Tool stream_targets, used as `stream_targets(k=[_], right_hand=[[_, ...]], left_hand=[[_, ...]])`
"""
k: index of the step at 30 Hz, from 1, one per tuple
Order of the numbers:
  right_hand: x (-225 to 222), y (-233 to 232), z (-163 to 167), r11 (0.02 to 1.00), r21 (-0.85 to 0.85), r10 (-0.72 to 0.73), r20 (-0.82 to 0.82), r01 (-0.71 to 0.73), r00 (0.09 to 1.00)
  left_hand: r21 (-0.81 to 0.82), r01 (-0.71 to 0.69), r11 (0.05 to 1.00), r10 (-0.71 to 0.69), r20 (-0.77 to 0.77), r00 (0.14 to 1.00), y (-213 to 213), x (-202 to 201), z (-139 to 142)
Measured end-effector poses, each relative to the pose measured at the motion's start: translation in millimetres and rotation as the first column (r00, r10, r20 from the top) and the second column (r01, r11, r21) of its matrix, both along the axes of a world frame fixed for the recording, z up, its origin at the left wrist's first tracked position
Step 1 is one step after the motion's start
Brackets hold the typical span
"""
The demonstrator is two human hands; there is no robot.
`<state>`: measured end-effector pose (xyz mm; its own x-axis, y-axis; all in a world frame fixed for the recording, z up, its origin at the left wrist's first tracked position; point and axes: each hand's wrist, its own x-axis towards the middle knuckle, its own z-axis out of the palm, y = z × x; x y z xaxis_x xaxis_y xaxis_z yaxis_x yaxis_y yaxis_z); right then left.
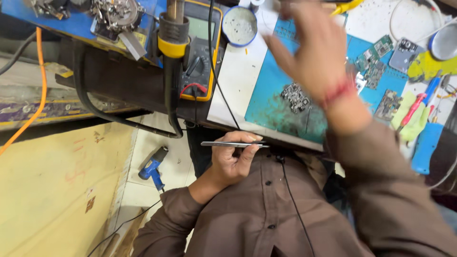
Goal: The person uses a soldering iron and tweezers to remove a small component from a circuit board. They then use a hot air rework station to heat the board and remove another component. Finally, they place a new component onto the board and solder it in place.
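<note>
left hand (233, 164): clenched around thin silver metal tweezers (228, 143), held level against the chest, just below the bench (233, 81) edge.
right hand (312, 52): blurred, fingers spread, grasping nothing, hovering over the teal rubber work mat (266, 102); red thread on the wrist.
thing in play: small grey metal circuit piece (295, 96) lying on the mat, just beside that right hand, apart from the tweezer tips.
around it: green circuit boards (373, 59) further along the mat, yellow multimeter with black dial (197, 57) at the bench's near corner, round blue-rimmed tin (239, 24) beyond it, red-handled screwdriver (414, 107) on a green cloth.
step in hand: looks like a pause between picks, tweezers parked.
next move: probably bringing the tips up to the mat, steady and fine, gripping by an edge.
</note>
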<state>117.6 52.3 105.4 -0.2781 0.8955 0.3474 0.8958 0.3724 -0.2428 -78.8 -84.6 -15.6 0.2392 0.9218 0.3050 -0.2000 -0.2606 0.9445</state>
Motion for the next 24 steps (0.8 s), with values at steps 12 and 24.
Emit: stream_targets(k=[12, 24], right_hand=[[41, -120, -53, 0.899, -0.343, -0.344, -0.164, 0.273, 0.925], [117, -113, -48, 0.916, 0.15, -0.379, 0.013, 0.373, 0.925]], left_hand=[[0.117, 0.03, 0.993, 0.01, -0.333, 0.943, 62, 49, 33], [0.435, 0.218, 0.874, 0.25, -0.786, 0.566, 163, 181, 28]])
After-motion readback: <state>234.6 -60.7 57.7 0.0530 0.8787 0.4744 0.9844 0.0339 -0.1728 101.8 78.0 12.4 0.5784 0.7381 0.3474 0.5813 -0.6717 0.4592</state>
